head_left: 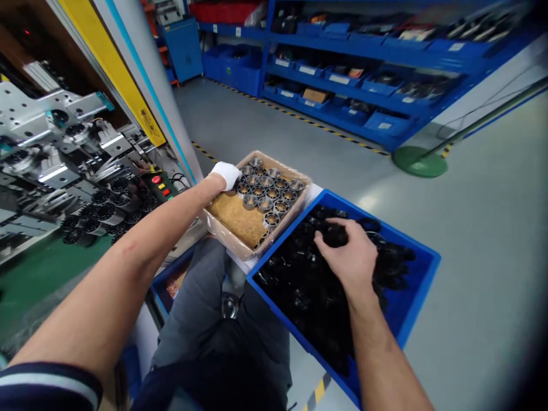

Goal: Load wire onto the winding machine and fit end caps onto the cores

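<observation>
My left hand [226, 174], in a white glove, reaches to the far left side of a plastic-lined cardboard box [231, 244]. Its fingers curl down beside several silver ring-shaped metal parts [265, 204] with slotted black insides; the fingertips and whatever they grip are hidden. These rings stand in rows on a brown sheet. Over a blue bin [422, 299] on the right, my bare right hand [353, 251] has its thumb and forefinger curved around a black plastic part [336, 234]. Many similar black parts [299, 285] fill the bin in a dark heap, their exact shape hard to make out.
A machine with metal fixtures [60, 148] stands at left, with stacked dark ring parts [107, 212] and control buttons [161, 186] by its post. Blue shelves [342, 45] with bins line the back. A green round pole base [418, 161] stands on the floor at right.
</observation>
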A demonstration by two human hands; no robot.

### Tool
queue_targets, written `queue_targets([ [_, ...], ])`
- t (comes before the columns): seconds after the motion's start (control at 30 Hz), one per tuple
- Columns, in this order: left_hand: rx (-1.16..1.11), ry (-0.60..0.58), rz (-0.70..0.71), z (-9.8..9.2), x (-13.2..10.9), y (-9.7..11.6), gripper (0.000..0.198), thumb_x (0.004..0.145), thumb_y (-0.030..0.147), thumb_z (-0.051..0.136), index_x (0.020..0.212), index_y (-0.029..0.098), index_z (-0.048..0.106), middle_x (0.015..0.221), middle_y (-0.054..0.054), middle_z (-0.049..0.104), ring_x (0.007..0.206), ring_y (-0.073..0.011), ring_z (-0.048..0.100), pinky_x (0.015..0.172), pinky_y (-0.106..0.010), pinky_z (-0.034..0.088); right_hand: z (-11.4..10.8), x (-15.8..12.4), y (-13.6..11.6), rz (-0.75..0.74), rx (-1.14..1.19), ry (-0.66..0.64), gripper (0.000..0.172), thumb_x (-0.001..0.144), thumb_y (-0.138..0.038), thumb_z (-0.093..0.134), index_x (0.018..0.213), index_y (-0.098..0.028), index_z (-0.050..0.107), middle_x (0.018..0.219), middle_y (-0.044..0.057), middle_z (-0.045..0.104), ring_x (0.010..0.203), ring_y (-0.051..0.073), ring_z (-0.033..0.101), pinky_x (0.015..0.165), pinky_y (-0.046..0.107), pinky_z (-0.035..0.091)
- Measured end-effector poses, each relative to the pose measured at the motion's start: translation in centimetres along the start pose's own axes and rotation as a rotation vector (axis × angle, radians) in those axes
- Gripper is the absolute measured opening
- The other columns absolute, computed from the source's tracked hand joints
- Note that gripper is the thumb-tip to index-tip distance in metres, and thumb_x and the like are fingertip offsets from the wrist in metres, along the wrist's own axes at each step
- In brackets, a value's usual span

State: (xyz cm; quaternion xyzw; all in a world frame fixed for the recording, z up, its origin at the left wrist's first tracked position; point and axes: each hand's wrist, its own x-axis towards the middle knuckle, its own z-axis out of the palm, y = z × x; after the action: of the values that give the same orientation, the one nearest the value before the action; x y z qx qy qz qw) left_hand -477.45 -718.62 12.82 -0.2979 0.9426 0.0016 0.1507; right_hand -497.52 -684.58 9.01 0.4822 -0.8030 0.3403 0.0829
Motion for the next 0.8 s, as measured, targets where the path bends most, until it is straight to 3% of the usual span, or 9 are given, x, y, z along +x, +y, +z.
queue_targets([
  [0.13,-0.071,0.035,-0.010,0.1,-0.4,0.6,0.038,0.094,0.011,0.066,0.126,0.015,0.086,0.128,-0.020,0.080,0.121,-0.0366,0.072,0.103,-0.045,0.051,0.6,0.2,0.0,-0.108,0.078,0.067,0.045,0.092,-0.063,0.080,0.115,-0.026,0.076,0.115,0.009,0.078,0.109,0.035,0.075,0.101,0.052,0.061],
  [0.27,-0.237,0.143,-0.056,-1.0,-1.5,0.5,0.036,0.096,0.002,0.056,0.113,0.005,0.086,0.123,-0.026,0.078,0.119,-0.0358,0.068,0.106,-0.049,0.049,1.4,0.6,0.9,-0.132,0.047,0.104,0.041,0.091,-0.066,0.076,0.110,-0.029,0.078,0.108,0.012,0.077,0.106,0.040,0.074,0.098,0.058,0.062],
  [0.4,-0.510,0.426,-0.068,-2.4,-4.6,0.0,0.035,0.097,0.006,0.058,0.123,0.012,0.082,0.159,-0.023,0.057,0.146,-0.0380,0.046,0.127,-0.057,0.035,1.9,0.9,1.3,-0.008,0.049,0.145,0.049,0.075,-0.067,0.078,0.107,-0.029,0.078,0.110,0.014,0.081,0.105,0.044,0.079,0.099,0.061,0.063],
  [0.47,-0.778,0.501,-0.093,-2.5,-7.0,0.7,0.043,0.096,0.007,0.061,0.136,0.019,0.073,0.163,-0.017,0.055,0.141,-0.0344,0.053,0.126,-0.056,0.041,1.9,0.9,0.9,0.136,0.060,0.163,0.057,0.064,-0.070,0.082,0.106,-0.031,0.078,0.104,0.012,0.082,0.100,0.047,0.080,0.098,0.066,0.063],
  [0.53,-1.156,0.465,-0.077,-2.0,-10.3,2.4,0.053,0.094,0.006,0.052,0.142,0.025,0.061,0.155,-0.014,0.062,0.124,-0.0270,0.068,0.113,-0.052,0.055,1.5,0.6,-0.3,0.197,0.116,0.192,0.054,0.061,-0.068,0.088,0.106,-0.040,0.077,0.095,0.008,0.080,0.092,0.048,0.079,0.092,0.068,0.063],
  [0.6,-1.566,0.336,0.035,-0.4,-14.1,4.9,0.059,0.088,0.008,0.042,0.142,0.028,0.054,0.150,-0.013,0.068,0.112,-0.0229,0.077,0.099,-0.048,0.063,0.4,-0.1,-2.6,0.075,0.204,0.171,0.044,0.070,-0.061,0.092,0.109,-0.046,0.077,0.100,0.008,0.079,0.097,0.048,0.078,0.092,0.067,0.062],
  [0.63,-1.745,0.253,0.134,0.8,-16.0,6.3,0.059,0.083,0.012,0.042,0.138,0.026,0.056,0.145,-0.013,0.071,0.110,-0.0225,0.079,0.094,-0.045,0.066,-0.3,-0.6,-4.0,-0.022,0.239,0.126,0.040,0.077,-0.057,0.091,0.113,-0.046,0.077,0.109,0.009,0.079,0.103,0.046,0.077,0.097,0.065,0.062],
  [0.7,-2.407,-0.043,0.276,3.9,-19.5,9.3,0.050,0.083,0.033,0.054,0.131,0.020,0.061,0.137,-0.018,0.074,0.112,-0.0316,0.079,0.088,-0.048,0.068,-1.5,-1.6,-7.3,-0.194,0.279,-0.015,0.038,0.088,-0.049,0.086,0.122,-0.036,0.076,0.121,0.011,0.076,0.115,0.042,0.074,0.107,0.064,0.060],
  [0.8,-2.725,-0.059,0.041,9.1,-22.9,13.6,0.059,0.091,0.069,0.067,0.121,0.018,0.067,0.116,-0.017,0.080,0.078,-0.0271,0.078,0.054,-0.033,0.061,-2.0,-2.8,-11.8,-0.341,0.401,-0.213,0.042,0.089,-0.043,0.089,0.127,-0.029,0.076,0.114,0.009,0.076,0.104,0.032,0.074,0.093,0.052,0.065],
])
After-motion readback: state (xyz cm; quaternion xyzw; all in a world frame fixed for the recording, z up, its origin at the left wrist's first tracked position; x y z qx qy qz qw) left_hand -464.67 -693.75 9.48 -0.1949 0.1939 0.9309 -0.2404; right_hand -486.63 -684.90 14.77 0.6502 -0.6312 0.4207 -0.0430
